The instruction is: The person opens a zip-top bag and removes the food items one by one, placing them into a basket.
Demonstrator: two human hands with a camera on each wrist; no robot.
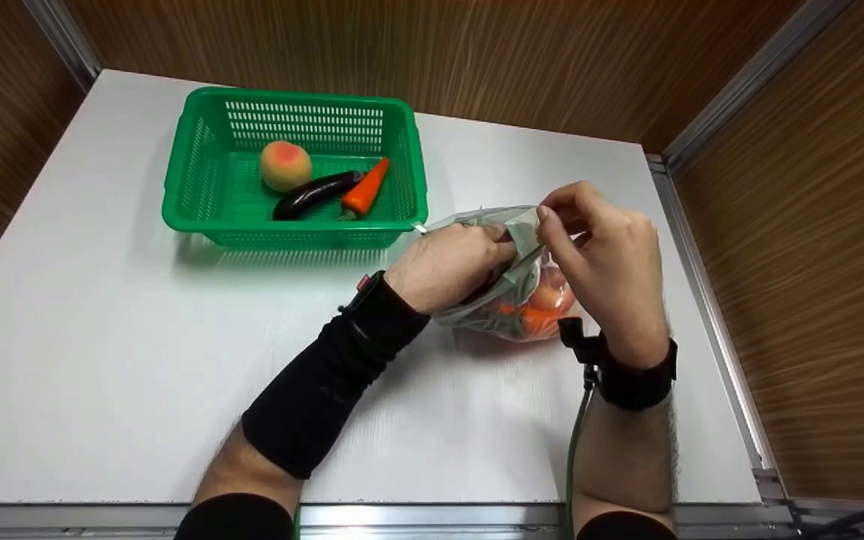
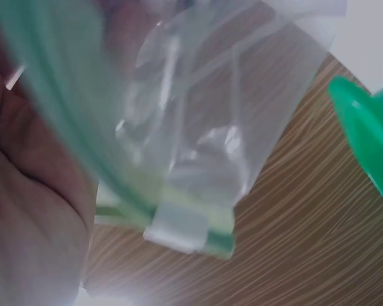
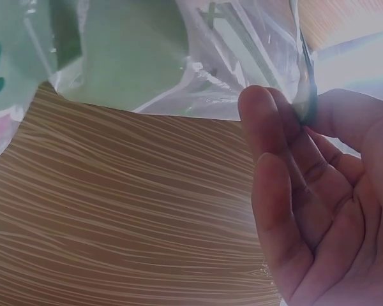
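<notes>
A clear zip bag (image 1: 511, 289) with a green-tinted rim lies on the right half of the white table, its mouth spread. Through its side show a round peach-coloured fruit (image 1: 552, 291) and a bright orange piece (image 1: 539, 321). My left hand (image 1: 453, 262) reaches into the mouth with bent fingers; the bag covers part of them, and I cannot tell what they hold. Close by that palm, the left wrist view has the white slider (image 2: 177, 227) on the bag's green zip. With thumb and fingertips, my right hand (image 1: 612, 251) pinches the rim on the bag's right side.
Up and to the left stands a green plastic basket (image 1: 297, 234) holding a peach (image 1: 286, 166), an eggplant (image 1: 317, 194) and a carrot (image 1: 366, 189). Its near right corner comes close to the bag. Wood-grain panels (image 1: 799, 247) wall the table (image 1: 102, 360) at the back and sides.
</notes>
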